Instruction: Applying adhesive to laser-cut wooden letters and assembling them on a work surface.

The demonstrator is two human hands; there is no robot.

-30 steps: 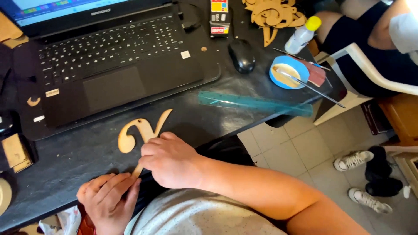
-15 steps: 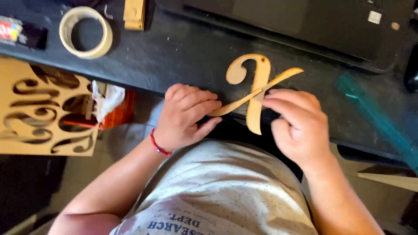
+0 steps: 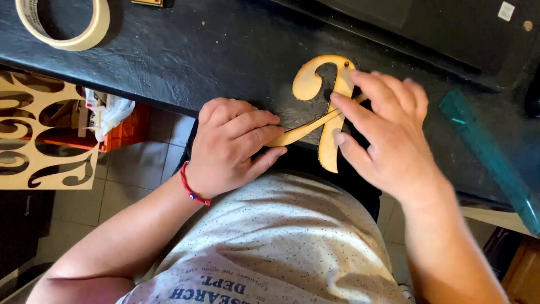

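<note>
The flat, curly wooden letter cutout lies at the dark textured worktop's near edge; left hand fingers pinch its thin tail; right hand fingers, spread, press its stem.

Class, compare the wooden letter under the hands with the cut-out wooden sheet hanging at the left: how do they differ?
The wooden letter is one solid curly shape; the cut-out sheet is a flat panel with curly holes. The letter lies on the black table, pressed by the left hand and right hand; the sheet is untouched. Both are pale wood.
</note>
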